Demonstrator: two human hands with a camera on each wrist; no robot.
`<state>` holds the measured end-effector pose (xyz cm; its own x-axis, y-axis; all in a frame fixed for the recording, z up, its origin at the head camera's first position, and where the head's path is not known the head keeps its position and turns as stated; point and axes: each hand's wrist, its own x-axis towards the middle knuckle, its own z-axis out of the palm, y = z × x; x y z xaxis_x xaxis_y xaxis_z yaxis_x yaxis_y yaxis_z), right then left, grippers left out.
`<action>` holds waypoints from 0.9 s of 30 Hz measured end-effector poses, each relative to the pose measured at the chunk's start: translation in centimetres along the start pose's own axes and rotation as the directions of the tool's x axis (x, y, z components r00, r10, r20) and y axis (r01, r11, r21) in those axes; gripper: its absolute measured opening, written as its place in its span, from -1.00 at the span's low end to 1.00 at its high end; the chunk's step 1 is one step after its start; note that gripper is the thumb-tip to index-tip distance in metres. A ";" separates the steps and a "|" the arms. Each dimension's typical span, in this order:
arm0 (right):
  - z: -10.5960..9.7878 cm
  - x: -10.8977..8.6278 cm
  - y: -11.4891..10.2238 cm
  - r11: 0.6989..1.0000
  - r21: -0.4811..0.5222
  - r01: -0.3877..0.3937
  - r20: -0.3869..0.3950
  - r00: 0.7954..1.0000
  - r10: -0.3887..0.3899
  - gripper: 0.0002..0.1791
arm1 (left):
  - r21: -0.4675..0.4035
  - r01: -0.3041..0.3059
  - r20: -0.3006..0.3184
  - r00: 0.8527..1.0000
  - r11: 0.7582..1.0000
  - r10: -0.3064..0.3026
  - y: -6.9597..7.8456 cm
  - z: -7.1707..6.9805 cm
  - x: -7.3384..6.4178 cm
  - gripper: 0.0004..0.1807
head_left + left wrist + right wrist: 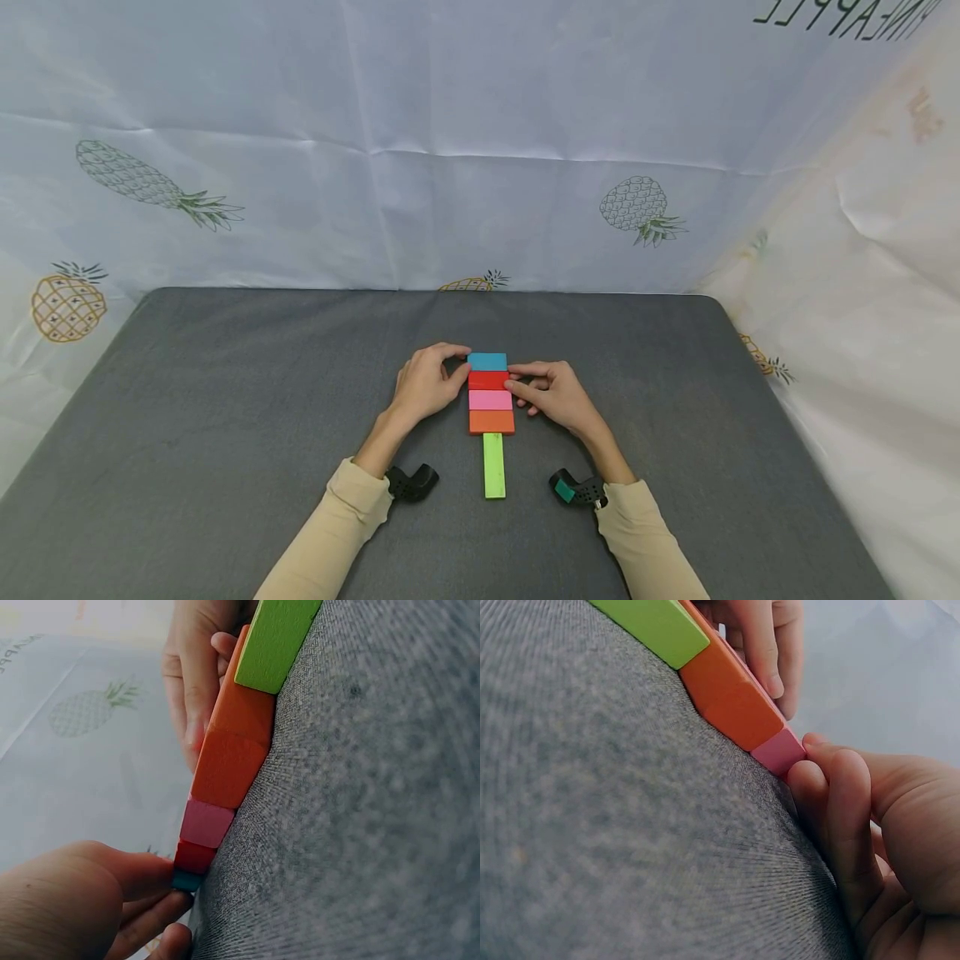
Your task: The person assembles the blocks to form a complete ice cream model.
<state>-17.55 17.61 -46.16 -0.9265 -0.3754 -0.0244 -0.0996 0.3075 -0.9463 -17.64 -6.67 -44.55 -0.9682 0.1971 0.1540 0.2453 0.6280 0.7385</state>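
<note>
A light-green block (pixel 494 467) points lengthwise toward me on the dark grey table. Above its far end, orange (pixel 492 422), pink (pixel 491 400), red (pixel 488 381) and blue (pixel 487 362) blocks lie crosswise in one touching row. My left hand (pixel 429 382) pinches the blue block's left end with thumb and index finger. Opposite it, my right hand (pixel 557 394) has thumb and index finger at the right end of the red block, its other fingers curled. In the right wrist view, my fingers hide the row beyond the pink block (pixel 779 752).
The grey cloth tabletop (pixel 225 442) spreads around the row. Behind it hangs a white curtain (pixel 480 92) printed with pineapples. A black wrist camera (pixel 412 483) sits by the left sleeve, and another wrist camera (pixel 577 487) with a green patch by the right.
</note>
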 end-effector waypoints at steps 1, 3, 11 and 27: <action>0.0 0.0 0.0 1.000 0.002 -0.003 0.000 1.000 0.003 -0.58 | -0.002 0.000 0.001 1.000 1.000 0.000 0.0 0.0 0.0 -0.70; 0.0 0.0 -0.1 1.000 0.005 -0.009 -0.003 1.000 0.009 -0.58 | -0.005 -0.001 0.001 1.000 1.000 0.001 0.0 0.0 0.0 -0.70; 0.0 0.0 -0.3 1.000 0.007 -0.021 -0.010 1.000 0.021 -0.58 | -0.008 0.010 0.014 1.000 1.000 -0.010 0.1 -0.2 0.0 -0.70; -0.1 -0.1 -0.1 1.000 0.026 -0.016 -0.003 1.000 0.016 -0.60 | -0.004 0.018 0.018 1.000 1.000 -0.018 0.0 -0.1 -0.1 -0.70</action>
<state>-17.51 17.73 -46.00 -0.9292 -0.3677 -0.0387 -0.0754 0.2908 -0.9538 -17.59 -6.78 -44.47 -0.9715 0.1991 0.1289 0.2275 0.6287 0.7436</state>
